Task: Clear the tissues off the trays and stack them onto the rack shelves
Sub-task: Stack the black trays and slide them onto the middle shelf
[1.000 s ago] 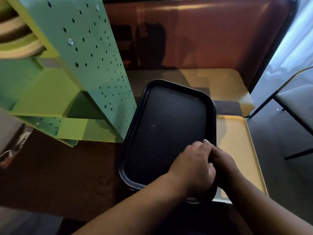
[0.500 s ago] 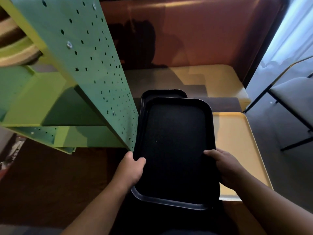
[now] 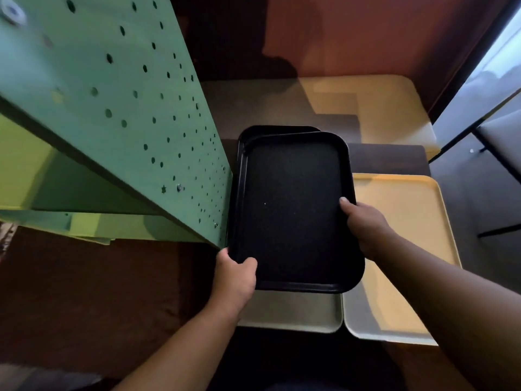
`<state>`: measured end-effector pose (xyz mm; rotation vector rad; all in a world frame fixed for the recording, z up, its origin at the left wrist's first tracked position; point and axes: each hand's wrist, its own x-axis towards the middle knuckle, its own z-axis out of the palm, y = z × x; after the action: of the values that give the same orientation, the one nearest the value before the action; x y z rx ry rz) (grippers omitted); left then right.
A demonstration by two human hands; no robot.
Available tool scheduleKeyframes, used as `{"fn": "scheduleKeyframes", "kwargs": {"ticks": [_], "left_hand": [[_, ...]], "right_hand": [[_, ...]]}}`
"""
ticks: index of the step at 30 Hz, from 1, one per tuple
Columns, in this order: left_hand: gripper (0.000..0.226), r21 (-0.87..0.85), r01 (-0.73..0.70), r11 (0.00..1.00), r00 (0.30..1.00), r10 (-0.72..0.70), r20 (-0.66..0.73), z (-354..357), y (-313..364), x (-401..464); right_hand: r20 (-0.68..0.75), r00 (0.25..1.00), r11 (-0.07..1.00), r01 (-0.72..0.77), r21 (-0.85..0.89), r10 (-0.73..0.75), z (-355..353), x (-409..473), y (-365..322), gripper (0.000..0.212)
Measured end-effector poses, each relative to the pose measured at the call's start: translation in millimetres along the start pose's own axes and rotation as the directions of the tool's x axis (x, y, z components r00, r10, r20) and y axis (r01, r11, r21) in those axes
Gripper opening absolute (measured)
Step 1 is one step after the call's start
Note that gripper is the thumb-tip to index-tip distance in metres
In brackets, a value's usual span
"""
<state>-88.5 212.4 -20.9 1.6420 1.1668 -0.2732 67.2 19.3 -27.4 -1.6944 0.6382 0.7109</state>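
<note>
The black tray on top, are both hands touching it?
Touching. The head view shows the left hand and right hand gripping the top black tray edges.

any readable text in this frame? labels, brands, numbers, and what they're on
None readable.
Black tray held by the left hand and right hand: plain, only small pale specks.
Green perforated rack panel: holes and screws, no print.
Yellow tray and pale tray: no markings.
Patterned strip at the far left edge: too blurred and cropped to tell whether it bears text.

Dark table (image 3: 84, 292) — pale trays (image 3: 408, 235) and green rack (image 3: 127, 108) on it.
</note>
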Motion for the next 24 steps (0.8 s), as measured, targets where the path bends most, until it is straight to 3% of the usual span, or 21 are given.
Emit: {"fn": "scheduleKeyframes", "kwargs": {"ticks": [4, 8, 11, 12, 15, 18, 21, 24], "left_hand": [[0.070, -0.116, 0.086, 0.990, 0.994, -0.094, -0.061, 10.3, -2.1, 19.5], [0.073, -0.151, 0.096, 0.984, 0.994, -0.103, -0.039, 18.1, -7.5, 35.3], [0.044, -0.276, 0.136, 0.951, 0.990, -0.126, 0.056, 20.5, -14.5, 34.3], [0.044, -0.317, 0.160, 0.935, 0.986, -0.135, 0.099, 22.6, -17.6, 33.4], [0.066, -0.382, 0.221, 0.897, 0.969, -0.158, 0.190, 28.3, -19.6, 32.6], [0.064, -0.454, 0.257, 0.853, 0.960, -0.172, 0.221, 32.9, -15.9, 38.9], [0.051, -0.495, 0.299, 0.816, 0.949, -0.200, 0.243, 35.9, -12.2, 45.0], [0.026, -0.504, 0.313, 0.805, 0.945, -0.212, 0.248, 37.1, -14.5, 49.3]], "right_hand": [[0.035, 0.999, 0.998, 0.008, -0.067, -0.006, 20.6, 32.0, -12.8, 0.042], [0.020, 0.999, 0.998, 0.027, -0.056, -0.025, 28.3, 55.7, -11.5, 0.040], [0.025, 0.999, 0.998, 0.022, -0.052, -0.021, 27.6, 65.8, -12.3, 0.047], [0.026, 0.999, 0.998, 0.034, -0.059, -0.032, 26.9, 71.9, -12.3, 0.049], [0.039, 0.997, 0.978, 0.074, -0.193, -0.068, 26.7, 76.7, -23.3, 0.048], [0.028, 0.994, 0.920, 0.104, -0.378, -0.101, 26.0, 82.9, -33.2, 0.043], [0.008, 0.995, 0.876, 0.093, -0.473, -0.101, 27.5, 88.2, -33.3, 0.030], [0.005, 0.995, 0.888, 0.092, -0.451, -0.101, 34.5, 88.8, -25.2, 0.034]]}}
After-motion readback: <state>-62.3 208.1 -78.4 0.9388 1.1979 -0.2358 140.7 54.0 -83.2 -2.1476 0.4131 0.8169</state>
